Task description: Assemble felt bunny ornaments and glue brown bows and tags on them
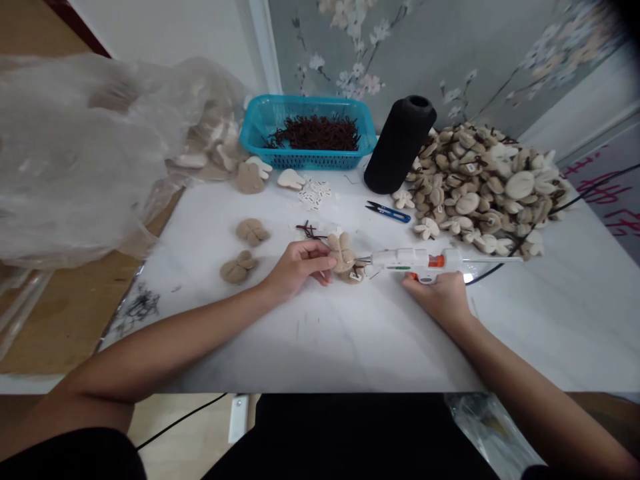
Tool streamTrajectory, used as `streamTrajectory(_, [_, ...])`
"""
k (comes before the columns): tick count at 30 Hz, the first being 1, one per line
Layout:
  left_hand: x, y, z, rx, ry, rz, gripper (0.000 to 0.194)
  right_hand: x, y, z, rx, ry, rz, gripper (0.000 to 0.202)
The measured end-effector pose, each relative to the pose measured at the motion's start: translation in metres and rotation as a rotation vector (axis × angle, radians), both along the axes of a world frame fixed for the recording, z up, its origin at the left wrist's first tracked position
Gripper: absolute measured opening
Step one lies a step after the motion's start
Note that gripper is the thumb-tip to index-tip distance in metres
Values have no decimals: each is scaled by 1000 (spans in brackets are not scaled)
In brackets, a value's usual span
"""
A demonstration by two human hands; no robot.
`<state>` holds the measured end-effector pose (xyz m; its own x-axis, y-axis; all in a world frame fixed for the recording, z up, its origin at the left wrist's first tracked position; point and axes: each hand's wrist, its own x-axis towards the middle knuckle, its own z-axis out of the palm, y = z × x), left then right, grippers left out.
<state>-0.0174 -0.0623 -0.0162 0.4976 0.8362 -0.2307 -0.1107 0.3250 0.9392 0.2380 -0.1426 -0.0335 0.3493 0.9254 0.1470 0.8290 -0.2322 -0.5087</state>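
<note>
My left hand (305, 265) pinches a small beige plush piece (341, 252) with rounded lobes, above the middle of the table. In my right hand (445, 297) is a white hot glue gun (405, 259) with orange parts, gripped by its handle. A glue stick (493, 259) sticks out of its back end. The gun's metal nozzle meets the right side of the plush piece, or nearly so. Just below lies another beige piece (353, 275) with a small white tag, partly covered. Short dark brown cords (310, 231) lie behind my left fingers.
Two beige plush pieces (251, 231) lie left of my hand. Behind are a blue basket (307, 160) of brown cords, small white tags (315, 194), blue thread snips (389, 212) and a black cylinder (400, 143). A plush heap (480, 180) fills the right; a plastic bag (85, 160) the left.
</note>
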Motion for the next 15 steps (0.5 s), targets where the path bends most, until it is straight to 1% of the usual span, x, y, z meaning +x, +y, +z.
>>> streamTrajectory(4, [-3, 2, 1, -22, -91, 17, 16, 9, 4, -2, 47, -97, -24, 43])
streamTrajectory(7, [-3, 2, 2, -34, -105, 50, 15, 27, 9, -6, 102, -195, -82, 44])
streamTrajectory(10, [-3, 2, 3, -36, -121, 115, 15, 50, 14, -10, 74, -283, -102, 52])
streamTrajectory(13, [-5, 4, 2, 13, -114, 189, 13, 65, 18, -14, 59, -337, -88, 55])
streamTrajectory(15, [-6, 7, 3, 64, -102, 235, 12, 69, 20, -16, 65, -349, -88, 55])
